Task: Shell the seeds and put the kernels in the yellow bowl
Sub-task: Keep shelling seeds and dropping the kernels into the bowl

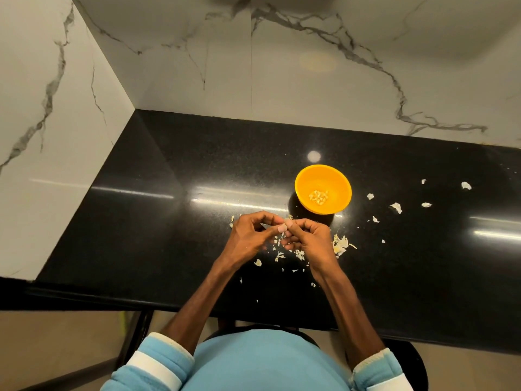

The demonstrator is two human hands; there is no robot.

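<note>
Just us at the black counter (197, 153)
Our left hand (251, 235) and right hand (307, 238) pinch a seed (283, 235); kernels (318, 196) sit in the yellow bowl (306, 176).

Top: light blue fleece pullover (267, 365), plain across the front.
Left sleeve: matching blue fleece sleeve (169, 359) left of the pullover front, with a broad white band (153, 369) and a cream-edged cuff (172, 341).
Right sleeve: right-hand blue sleeve (377, 371), cream cuff trim (369, 360) there too.
Forearms: bare past both cuffs.

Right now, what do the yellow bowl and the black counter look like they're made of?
The yellow bowl looks like plastic: smooth, evenly coloured, thin-walled. The counter looks like polished dark stone, perhaps granite: fine speckles, mirror-like light reflections.
</note>
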